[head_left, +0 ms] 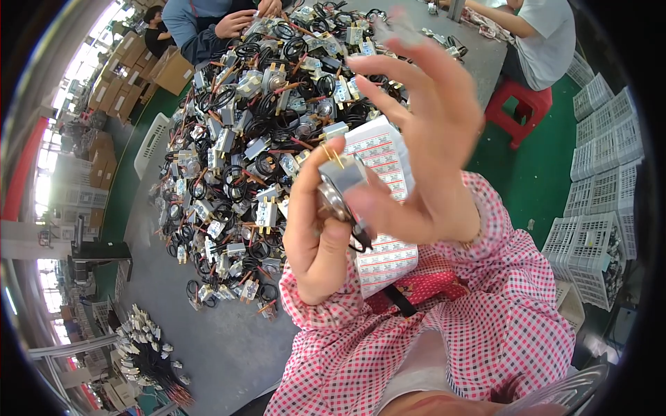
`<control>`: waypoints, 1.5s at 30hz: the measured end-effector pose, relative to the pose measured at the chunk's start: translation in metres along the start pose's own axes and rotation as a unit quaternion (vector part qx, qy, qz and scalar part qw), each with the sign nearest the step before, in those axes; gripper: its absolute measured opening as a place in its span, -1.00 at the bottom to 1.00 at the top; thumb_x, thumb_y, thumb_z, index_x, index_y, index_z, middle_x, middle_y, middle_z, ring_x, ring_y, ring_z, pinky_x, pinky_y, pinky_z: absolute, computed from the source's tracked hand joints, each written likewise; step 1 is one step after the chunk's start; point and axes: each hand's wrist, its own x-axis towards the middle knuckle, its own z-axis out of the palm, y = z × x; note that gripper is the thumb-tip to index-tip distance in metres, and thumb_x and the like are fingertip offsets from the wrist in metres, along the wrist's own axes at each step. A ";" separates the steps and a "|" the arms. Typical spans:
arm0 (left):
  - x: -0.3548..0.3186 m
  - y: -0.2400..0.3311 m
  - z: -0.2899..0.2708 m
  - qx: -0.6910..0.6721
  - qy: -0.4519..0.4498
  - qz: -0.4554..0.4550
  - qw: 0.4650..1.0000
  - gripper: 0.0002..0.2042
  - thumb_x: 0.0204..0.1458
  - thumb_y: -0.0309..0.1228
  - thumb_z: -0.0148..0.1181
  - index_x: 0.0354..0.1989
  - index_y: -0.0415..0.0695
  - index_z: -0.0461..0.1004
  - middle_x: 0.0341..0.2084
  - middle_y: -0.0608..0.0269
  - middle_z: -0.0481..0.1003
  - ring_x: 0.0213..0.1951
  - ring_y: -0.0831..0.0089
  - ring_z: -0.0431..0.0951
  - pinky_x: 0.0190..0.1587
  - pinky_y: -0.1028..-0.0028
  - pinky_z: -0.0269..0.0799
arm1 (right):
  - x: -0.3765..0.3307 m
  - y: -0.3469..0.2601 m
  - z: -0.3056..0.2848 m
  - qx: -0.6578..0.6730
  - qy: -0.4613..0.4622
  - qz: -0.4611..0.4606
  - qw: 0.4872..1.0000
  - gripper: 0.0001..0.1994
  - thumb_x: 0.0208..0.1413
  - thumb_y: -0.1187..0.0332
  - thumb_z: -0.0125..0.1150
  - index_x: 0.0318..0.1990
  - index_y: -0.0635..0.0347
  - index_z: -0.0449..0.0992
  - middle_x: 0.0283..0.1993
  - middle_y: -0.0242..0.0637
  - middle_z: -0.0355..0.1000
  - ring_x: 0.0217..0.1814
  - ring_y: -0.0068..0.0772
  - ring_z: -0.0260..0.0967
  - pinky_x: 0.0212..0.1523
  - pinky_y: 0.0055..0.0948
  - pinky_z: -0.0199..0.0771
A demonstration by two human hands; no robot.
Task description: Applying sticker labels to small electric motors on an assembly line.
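A grey boxy component (344, 175) with gold prongs (338, 159) upward and what looks like a round metal part (334, 200) below sits tilted in the left hand's grip (305, 236).

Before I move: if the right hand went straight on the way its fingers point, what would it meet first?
Probably the pile of pronged units and black cables, though the right hand looks raised and might pass over; depth is unclear.

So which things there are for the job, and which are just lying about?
Seem part of the job:
grey plug in the left grip
sticker sheet
big pile of wired plugs

Seem just lying about:
red stool
cardboard boxes
white chair
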 end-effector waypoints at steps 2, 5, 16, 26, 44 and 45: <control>-0.006 0.011 -0.004 -0.021 -0.033 -0.031 0.999 -0.41 0.12 -0.21 -0.02 0.19 -0.39 0.02 -0.25 0.01 0.45 -0.47 0.60 0.42 -0.43 0.65 0.36 | 0.003 0.016 0.001 0.035 0.015 0.037 0.999 -0.10 -0.20 0.52 0.26 0.27 0.21 -0.23 0.23 -0.06 -0.11 0.20 -0.03 0.10 0.15 0.00 0.19; -0.007 0.005 -0.010 -0.141 -0.073 -0.093 0.983 -0.43 0.14 -0.16 -0.05 0.17 -0.37 0.07 -0.38 -0.01 0.47 -0.58 0.60 0.37 -0.49 0.67 0.29 | -0.020 0.038 -0.023 0.013 0.086 0.100 0.991 -0.24 -0.05 0.55 0.14 0.26 0.24 -0.20 0.21 -0.10 -0.10 0.20 -0.18 0.11 0.19 -0.10 0.13; 0.070 -0.085 0.040 -0.198 -0.088 -0.480 0.850 -0.76 0.19 -0.35 -0.17 -0.14 -0.26 0.32 -0.26 0.05 0.46 -0.39 0.44 0.46 -0.33 0.50 0.45 | -0.203 0.021 -0.173 -0.065 0.300 0.386 0.870 -0.39 0.02 0.64 0.03 0.23 0.19 -0.03 0.12 -0.24 0.05 -0.02 -0.47 0.29 -0.08 -0.57 0.31; 0.331 -0.170 0.017 0.664 -0.098 0.018 0.741 -0.52 0.01 -0.08 -0.09 -0.26 -0.34 0.48 -0.31 -0.12 0.51 -0.23 0.09 0.53 -0.18 0.30 0.41 | -0.250 -0.019 -0.237 -0.164 0.404 0.366 0.822 -0.47 0.08 0.60 0.00 0.20 0.26 0.00 0.10 -0.18 0.06 -0.05 -0.40 0.33 -0.03 -0.56 0.32; 0.225 -0.083 0.029 0.052 -0.094 -0.171 0.979 -0.74 0.07 -0.36 -0.06 -0.08 -0.14 0.23 -0.32 0.28 0.42 -0.32 0.37 0.54 -0.36 0.44 0.40 | -0.233 0.000 -0.236 -0.124 0.395 0.395 0.820 -0.49 0.08 0.61 0.00 0.19 0.26 0.03 0.08 -0.18 0.10 -0.06 -0.44 0.34 -0.02 -0.56 0.34; 0.205 -0.070 0.034 0.029 -0.064 -0.187 0.980 -0.73 0.05 -0.43 -0.06 -0.06 -0.13 0.22 -0.35 0.29 0.41 -0.41 0.45 0.47 -0.39 0.51 0.33 | -0.220 0.003 -0.231 -0.120 0.391 0.397 0.822 -0.49 0.08 0.61 0.00 0.19 0.26 0.03 0.08 -0.18 0.10 -0.06 -0.44 0.34 -0.02 -0.56 0.34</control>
